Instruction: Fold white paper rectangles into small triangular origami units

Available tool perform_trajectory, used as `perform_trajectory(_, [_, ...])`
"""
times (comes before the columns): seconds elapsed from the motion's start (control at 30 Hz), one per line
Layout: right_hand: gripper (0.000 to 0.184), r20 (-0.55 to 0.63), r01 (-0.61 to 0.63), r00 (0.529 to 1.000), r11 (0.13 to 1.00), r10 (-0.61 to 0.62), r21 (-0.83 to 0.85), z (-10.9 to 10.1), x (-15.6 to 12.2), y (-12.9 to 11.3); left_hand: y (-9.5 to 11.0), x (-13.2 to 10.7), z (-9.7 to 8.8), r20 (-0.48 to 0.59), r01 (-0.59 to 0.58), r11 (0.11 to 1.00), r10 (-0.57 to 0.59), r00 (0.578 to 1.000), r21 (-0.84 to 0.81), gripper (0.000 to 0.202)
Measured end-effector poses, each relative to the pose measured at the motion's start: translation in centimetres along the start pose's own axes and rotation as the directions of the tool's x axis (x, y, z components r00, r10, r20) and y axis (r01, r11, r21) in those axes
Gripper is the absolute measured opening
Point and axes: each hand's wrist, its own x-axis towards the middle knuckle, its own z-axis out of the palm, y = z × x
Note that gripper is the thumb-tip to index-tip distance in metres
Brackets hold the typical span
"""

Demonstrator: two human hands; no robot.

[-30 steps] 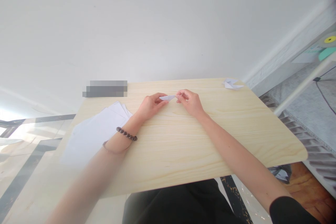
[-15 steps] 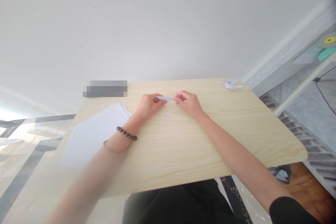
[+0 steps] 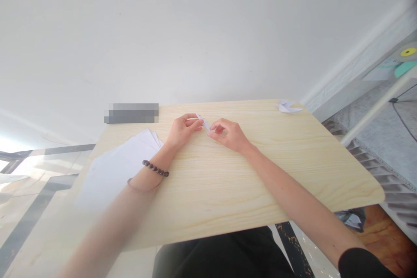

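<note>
My left hand (image 3: pixel 183 130) and my right hand (image 3: pixel 229 134) meet over the far middle of a light wooden table (image 3: pixel 228 182). Between them is a small folded white paper piece (image 3: pixel 203 122), now tilted. The left fingers pinch its upper left end, and the right thumb and forefinger pinch its lower right end. A dark bead bracelet (image 3: pixel 155 168) circles my left wrist.
A stack of white paper sheets (image 3: pixel 114 169) lies on the table's left side. A finished folded paper shape (image 3: pixel 288 106) sits at the far right corner. A blurred grey patch (image 3: pixel 132 113) lies at the far left edge. A white wall rises behind.
The folded piece has turned from lying level between the hands to slanting, and my right hand has dropped slightly lower and closer to me. The view has shifted a little.
</note>
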Motion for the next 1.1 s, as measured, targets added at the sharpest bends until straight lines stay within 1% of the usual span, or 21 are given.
perform_trajectory(0.13, [0.016, 0.005, -0.017, 1.000, 1.000, 0.017, -0.011, -0.06, 0.05, -0.02, -0.02, -0.15, -0.09, 0.087, -0.028, 0.999, 0.027, 0.996, 0.015, 0.042])
perform_trajectory(0.3, [0.016, 0.028, -0.068, 0.997, 0.997, 0.068, -0.032, 0.06, 0.09, 0.11, 0.44, -0.42, 0.00, 0.123, -0.026, 0.999, 0.020, 0.992, 0.047, 0.045])
perform_trajectory(0.43, [0.015, 0.032, -0.100, 0.994, 0.994, 0.101, -0.034, 0.16, 0.10, 0.08, 0.70, -0.57, 0.17, 0.169, -0.047, 0.998, 0.041, 0.985, 0.033, 0.048])
perform_trajectory(0.63, [0.016, 0.062, -0.113, 0.991, 0.993, 0.115, -0.028, -0.08, 0.08, -0.12, 0.61, -0.68, 0.28, 0.149, -0.020, 0.997, 0.010, 0.989, 0.069, 0.046])
perform_trajectory(0.9, [0.012, 0.078, -0.093, 0.992, 0.995, 0.095, -0.029, 0.07, 0.05, 0.14, 0.37, -0.45, 0.22, 0.178, -0.057, 0.996, 0.045, 0.983, 0.066, 0.043])
perform_trajectory(1.0, [0.014, 0.052, -0.107, 0.993, 0.993, 0.109, -0.040, 0.27, 0.02, 0.31, 0.11, -0.36, 0.25, 0.186, -0.091, 0.994, 0.077, 0.979, 0.067, 0.042])
perform_trajectory(1.1, [0.020, 0.000, -0.156, 0.988, 0.982, 0.157, -0.107, 0.55, 0.00, 0.18, -0.08, -0.45, 0.50, 0.158, -0.139, 0.984, 0.121, 0.980, 0.113, 0.040])
